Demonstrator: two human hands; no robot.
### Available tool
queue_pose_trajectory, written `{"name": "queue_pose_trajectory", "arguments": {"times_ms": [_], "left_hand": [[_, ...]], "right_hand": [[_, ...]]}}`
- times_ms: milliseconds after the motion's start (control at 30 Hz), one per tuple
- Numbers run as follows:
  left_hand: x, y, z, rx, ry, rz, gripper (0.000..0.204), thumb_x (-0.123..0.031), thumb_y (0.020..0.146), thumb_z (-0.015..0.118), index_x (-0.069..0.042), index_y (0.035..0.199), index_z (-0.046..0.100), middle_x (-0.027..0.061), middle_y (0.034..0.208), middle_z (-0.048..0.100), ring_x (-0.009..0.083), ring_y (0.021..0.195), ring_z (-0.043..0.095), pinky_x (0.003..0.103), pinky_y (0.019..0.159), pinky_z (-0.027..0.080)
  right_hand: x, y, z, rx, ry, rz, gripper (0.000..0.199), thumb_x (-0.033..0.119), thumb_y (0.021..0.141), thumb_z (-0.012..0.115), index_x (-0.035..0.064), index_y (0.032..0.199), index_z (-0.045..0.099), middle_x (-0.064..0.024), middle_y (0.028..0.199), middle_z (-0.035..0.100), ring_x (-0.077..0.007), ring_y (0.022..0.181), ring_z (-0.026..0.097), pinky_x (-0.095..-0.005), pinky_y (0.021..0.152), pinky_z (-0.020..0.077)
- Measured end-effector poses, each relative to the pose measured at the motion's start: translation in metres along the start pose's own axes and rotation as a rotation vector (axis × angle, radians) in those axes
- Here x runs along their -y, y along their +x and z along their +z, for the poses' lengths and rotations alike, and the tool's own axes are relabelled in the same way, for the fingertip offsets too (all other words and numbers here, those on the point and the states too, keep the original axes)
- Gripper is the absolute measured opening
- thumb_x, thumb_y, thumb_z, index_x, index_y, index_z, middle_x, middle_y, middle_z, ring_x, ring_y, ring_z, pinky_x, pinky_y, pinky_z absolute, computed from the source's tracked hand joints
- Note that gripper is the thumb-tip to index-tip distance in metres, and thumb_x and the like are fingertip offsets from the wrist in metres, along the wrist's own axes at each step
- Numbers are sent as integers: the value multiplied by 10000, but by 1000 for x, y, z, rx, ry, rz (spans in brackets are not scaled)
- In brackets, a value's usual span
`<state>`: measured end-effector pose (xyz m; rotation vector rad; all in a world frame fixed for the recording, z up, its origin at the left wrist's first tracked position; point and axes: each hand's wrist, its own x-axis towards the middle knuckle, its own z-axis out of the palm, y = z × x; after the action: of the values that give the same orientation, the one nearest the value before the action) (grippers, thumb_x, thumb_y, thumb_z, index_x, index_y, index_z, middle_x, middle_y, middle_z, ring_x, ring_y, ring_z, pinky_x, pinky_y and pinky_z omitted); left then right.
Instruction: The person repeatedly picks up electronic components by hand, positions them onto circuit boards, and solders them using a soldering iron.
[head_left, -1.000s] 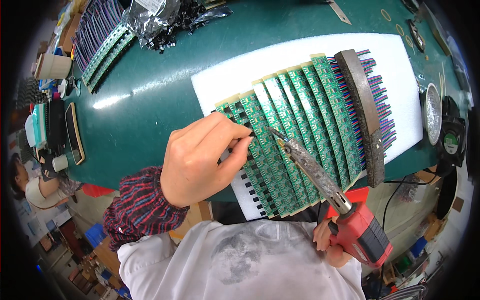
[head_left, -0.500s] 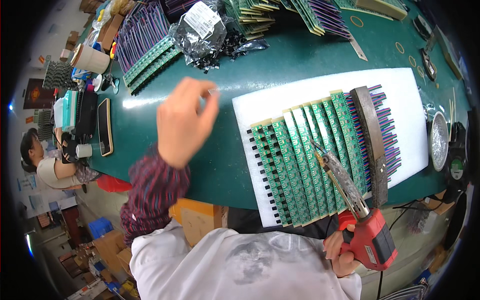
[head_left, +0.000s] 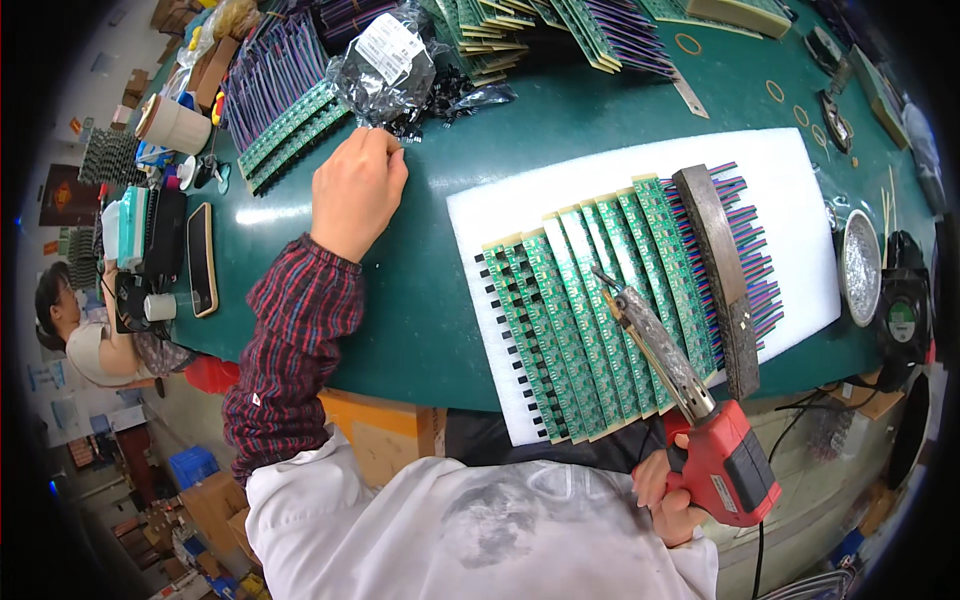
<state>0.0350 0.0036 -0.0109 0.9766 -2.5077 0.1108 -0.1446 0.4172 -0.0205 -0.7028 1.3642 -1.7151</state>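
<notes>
My right hand (head_left: 668,500) is wrapped round the handle of a red soldering gun (head_left: 735,465). The gun's tip hangs over a row of green circuit boards (head_left: 590,320) lying side by side on a white foam sheet (head_left: 800,240). Black connectors (head_left: 508,330) line the leftmost boards. A dark metal bar (head_left: 720,270) lies across the colored wires (head_left: 750,260) on their right side. My left hand (head_left: 355,190) is closed, fingertips down at the edge of a pile of small black connectors (head_left: 455,95) beside a plastic bag (head_left: 385,75); what it pinches is hidden.
Wired board stacks (head_left: 290,135) lie along the far side of the green table (head_left: 420,340). At the left are a phone (head_left: 203,260) and a white cup (head_left: 175,125). A silver dish (head_left: 860,265) stands at the right. Another person (head_left: 85,335) sits at far left.
My left hand has moved away from me to the connector pile, its fingers closing downward. My right hand still holds the soldering gun over the boards. The whole view has shifted slightly.
</notes>
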Motion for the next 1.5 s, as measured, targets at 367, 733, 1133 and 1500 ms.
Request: {"name": "queue_pose_trajectory", "arguments": {"times_ms": [367, 733, 1133, 1500], "left_hand": [[-105, -30, -95, 46, -595, 69, 93, 8, 801, 648, -15, 888, 671, 97, 825, 684, 226, 699, 655, 301, 673, 543], [-180, -70, -80, -13, -727, 797, 241, -115, 771, 607, 78, 916, 615, 157, 808, 603, 242, 742, 620, 343, 693, 542], [-164, -66, -83, 85, -708, 842, 278, -125, 713, 620, 97, 880, 619, 155, 805, 613, 218, 685, 607, 293, 572, 494], [-132, -55, -47, 129, -593, 103, 169, 85, 700, 730, 24, 844, 666, 56, 647, 611, 102, 498, 567, 216, 461, 420]], "right_hand": [[15, 43, 16, 321, -113, -139, 633, 287, 881, 572, 24, 1396, 316, -33, 632, 524, -132, 503, 492, -290, 520, 435], [24, 60, 23, 454, -199, -226, 660, 8, 820, 539, 62, 1416, 258, -98, 744, 614, -138, 554, 555, -262, 544, 475], [17, 50, 21, 290, -138, -66, 609, 178, 892, 564, 1, 1400, 278, -59, 644, 578, -140, 495, 532, -284, 522, 478], [1, 33, -9, 468, -30, -257, 850, 592, 882, 569, -79, 1342, 323, -4, 550, 523, -143, 444, 493, -299, 498, 464]]}}
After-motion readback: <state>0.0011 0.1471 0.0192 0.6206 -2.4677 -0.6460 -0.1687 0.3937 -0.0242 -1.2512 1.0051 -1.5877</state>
